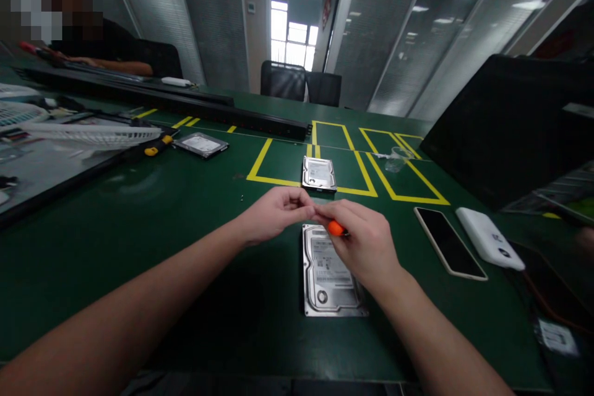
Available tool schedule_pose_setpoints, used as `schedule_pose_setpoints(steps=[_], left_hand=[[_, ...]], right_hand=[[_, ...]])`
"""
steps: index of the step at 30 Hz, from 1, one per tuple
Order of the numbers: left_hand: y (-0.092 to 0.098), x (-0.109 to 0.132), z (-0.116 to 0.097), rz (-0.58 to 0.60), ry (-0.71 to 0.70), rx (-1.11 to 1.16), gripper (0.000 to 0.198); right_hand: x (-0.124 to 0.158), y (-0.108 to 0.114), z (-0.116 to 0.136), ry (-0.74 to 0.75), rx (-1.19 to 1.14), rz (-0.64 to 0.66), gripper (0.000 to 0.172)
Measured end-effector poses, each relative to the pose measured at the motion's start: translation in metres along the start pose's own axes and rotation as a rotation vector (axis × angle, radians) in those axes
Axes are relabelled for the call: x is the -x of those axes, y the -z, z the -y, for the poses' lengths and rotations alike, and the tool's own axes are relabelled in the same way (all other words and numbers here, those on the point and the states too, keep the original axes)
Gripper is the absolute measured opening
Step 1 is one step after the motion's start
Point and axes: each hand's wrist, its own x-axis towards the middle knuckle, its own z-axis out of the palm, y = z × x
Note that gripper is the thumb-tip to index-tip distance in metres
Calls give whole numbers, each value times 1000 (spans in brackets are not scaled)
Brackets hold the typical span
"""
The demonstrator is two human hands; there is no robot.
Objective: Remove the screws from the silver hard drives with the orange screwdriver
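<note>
My right hand (366,238) is closed around a tool with an orange handle (336,228), above a silver hard drive (327,275) lying flat near the table's front. My left hand (281,213) is pinched, its fingertips meeting those of the right hand just above the drive's top edge. Whatever sits between the left fingertips is too small to make out. A second hard drive (319,173) lies just beyond my hands, across a yellow tape line. Tiny screw-like bits (242,198) rest on the green table left of my left hand.
A third drive (202,144) and a yellow-black tool (158,146) lie at left, near a white basket (97,133). Long black bars (185,102) stretch behind. At right are a phone (450,242), a white power bank (490,238) and a clear cup (396,159). A person sits back left.
</note>
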Motion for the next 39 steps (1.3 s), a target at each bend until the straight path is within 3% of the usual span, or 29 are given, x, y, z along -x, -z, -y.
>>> schedule_pose_setpoints(steps=[7,14,18,23,27,30,34,39], left_hand=[[-6,-1,6,-5,-14,118,27],[3,-2,5,-12,-54,42,24],[8,-1,1,7,-79,-38,25],[26,-1,-8,-160,-114,-292,28],[42,-1,-10,-297,-148,-588,29],[46,-1,-7,-363,-176,-719,28],[45,0,-4,-368,-192,-786,26],[44,1,-5,-325,-187,-818,27]], right_hand=[[-1,4,3,16,70,0,18],[0,2,2,-6,82,40,32],[-1,6,3,18,89,56,29],[11,37,9,-100,-24,45,19],[42,59,8,-260,-125,192,13],[66,62,4,-363,-113,307,10],[80,55,-2,-417,-74,370,8],[77,51,-9,-423,-51,430,13]])
